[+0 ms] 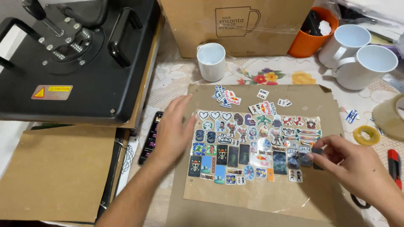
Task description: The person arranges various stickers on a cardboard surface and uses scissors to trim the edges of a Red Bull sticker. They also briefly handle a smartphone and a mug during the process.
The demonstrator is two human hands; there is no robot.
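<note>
Lying on a brown cardboard sheet (261,197), a clear film covered in small stickers (252,147) is the centre of things; at the film's right edge the right hand (357,166) pinches a dark sticker (317,152) between thumb and fingertips; at its left edge the left hand (174,130) rests flat, fingers spread and holding nothing; left of the film lies a phone (151,136); beyond the film stand a white mug (211,61), a cardboard box (235,25), two more mugs (357,54) and a black heat press (80,59).

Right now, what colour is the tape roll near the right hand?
Yellow tape roll, clearest in the head view.
</note>
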